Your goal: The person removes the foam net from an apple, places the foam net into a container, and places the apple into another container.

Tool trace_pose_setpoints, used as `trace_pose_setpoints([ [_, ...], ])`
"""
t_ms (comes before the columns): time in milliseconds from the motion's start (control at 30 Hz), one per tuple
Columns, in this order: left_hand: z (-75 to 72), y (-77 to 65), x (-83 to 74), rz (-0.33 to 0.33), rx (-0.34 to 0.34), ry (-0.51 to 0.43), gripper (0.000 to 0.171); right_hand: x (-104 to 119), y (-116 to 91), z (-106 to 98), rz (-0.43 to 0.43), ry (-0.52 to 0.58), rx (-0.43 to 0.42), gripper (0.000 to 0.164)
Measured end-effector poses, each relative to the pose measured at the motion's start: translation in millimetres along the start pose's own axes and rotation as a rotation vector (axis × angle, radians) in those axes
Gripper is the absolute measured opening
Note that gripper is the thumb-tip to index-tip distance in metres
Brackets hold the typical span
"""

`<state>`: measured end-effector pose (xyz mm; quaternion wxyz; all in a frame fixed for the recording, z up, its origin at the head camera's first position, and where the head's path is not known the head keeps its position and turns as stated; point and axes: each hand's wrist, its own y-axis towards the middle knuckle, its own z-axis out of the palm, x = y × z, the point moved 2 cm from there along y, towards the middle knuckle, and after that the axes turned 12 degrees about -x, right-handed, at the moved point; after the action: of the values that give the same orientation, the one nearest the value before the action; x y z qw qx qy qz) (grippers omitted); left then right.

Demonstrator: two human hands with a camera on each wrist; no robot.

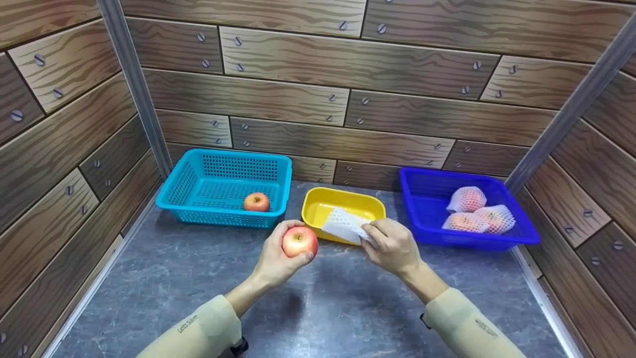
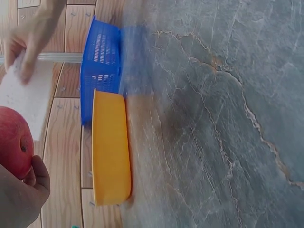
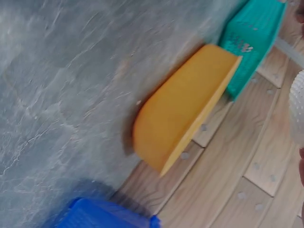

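In the head view my left hand [image 1: 275, 256] grips a red and yellow apple [image 1: 300, 242], its stem end facing up, in front of the yellow tray. My right hand [image 1: 393, 244] pinches one end of a white foam fruit net [image 1: 345, 224], which hangs flat over the near side of the yellow tray [image 1: 309, 205]. Apple and net are apart. The left wrist view has the apple [image 2: 15, 142] at its left edge, with the white net [image 2: 29, 92] behind it. Only a bit of the net [image 3: 298, 107] shows at the edge of the right wrist view.
A teal basket [image 1: 223, 217] on the left has one bare apple [image 1: 256, 202] in it. On the right, a blue basket [image 1: 422, 219] contains three apples in white nets [image 1: 468, 199]. Wood-patterned walls [image 1: 298, 107] enclose the grey tabletop [image 1: 174, 278] behind and at both sides.
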<state>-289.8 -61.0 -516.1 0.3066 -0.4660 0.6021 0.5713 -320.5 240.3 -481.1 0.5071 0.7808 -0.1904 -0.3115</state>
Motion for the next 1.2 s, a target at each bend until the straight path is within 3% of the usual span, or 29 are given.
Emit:
trace_pose_setpoints([
  [367,3.1,-0.9,1.7,0.013,0.023,0.018,0.066,-37.3,-30.0,53.4,0.05,-0.079,0.143,0.021],
  [767,7.4,-0.9,-2.8,0.03,0.05,0.019,0.068,-60.2,-50.9,90.3,0.212,-0.22,0.327,0.018],
  [1033,8.0,-0.6,-0.6,0.037,0.05,0.02,0.067,-64.8,-54.5,101.6,0.348,-0.264,0.514,0.007],
  [1200,7.7,-0.4,0.4,0.045,0.053,0.007,0.068,-68.5,-53.3,106.5,0.448,-0.247,0.692,0.004],
])
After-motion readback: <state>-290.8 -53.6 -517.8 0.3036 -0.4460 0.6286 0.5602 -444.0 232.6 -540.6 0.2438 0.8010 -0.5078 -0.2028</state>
